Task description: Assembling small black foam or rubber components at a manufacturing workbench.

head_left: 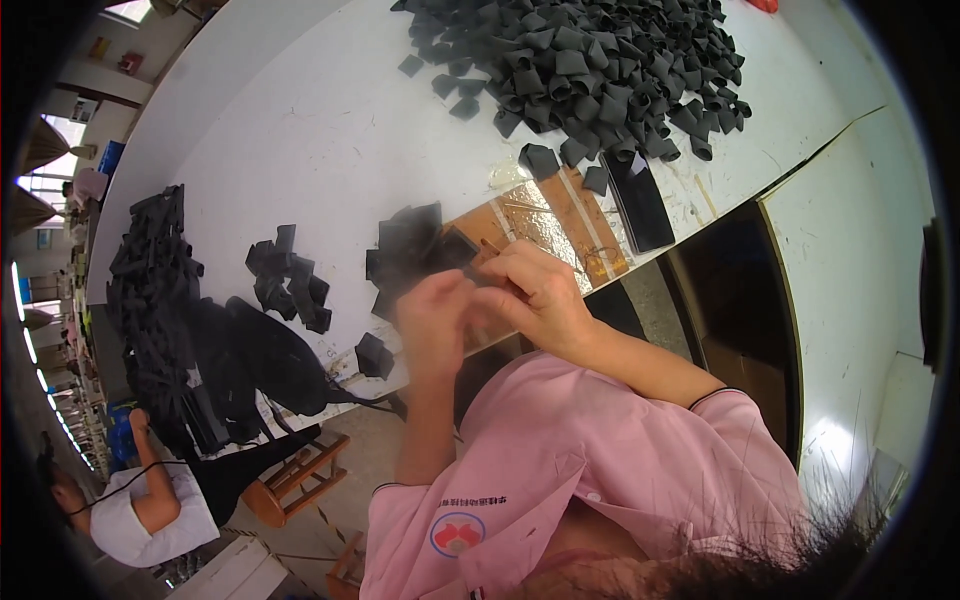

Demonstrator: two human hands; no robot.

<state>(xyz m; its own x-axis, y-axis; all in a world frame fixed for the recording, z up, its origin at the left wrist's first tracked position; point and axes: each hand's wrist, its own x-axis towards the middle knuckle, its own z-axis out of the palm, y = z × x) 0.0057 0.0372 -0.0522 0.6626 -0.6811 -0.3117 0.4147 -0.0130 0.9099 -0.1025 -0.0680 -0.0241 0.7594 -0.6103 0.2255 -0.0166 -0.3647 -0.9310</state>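
Observation:
My left hand (435,312) is slightly blurred, its fingers curled in toward my right hand (540,298) above the table's near edge. The right fingers are bent, with thumb and forefinger drawn together. Just beyond the fingertips lies a small black folded piece (459,244), which looks like fabric; whether a hand grips it is hidden. A loose cluster of flat black pieces (408,235) lies beyond my left hand. Under and past my right hand a brown taped cardboard sheet (585,225) is fixed to the white table (300,150).
A big heap of black tube-like pieces (600,75) covers the far side. Smaller black clusters (288,280) and a long black pile (155,290) lie left. A dark box (640,205) sits beyond the cardboard. Another person (150,505) is lower left, near a wooden stool (295,485).

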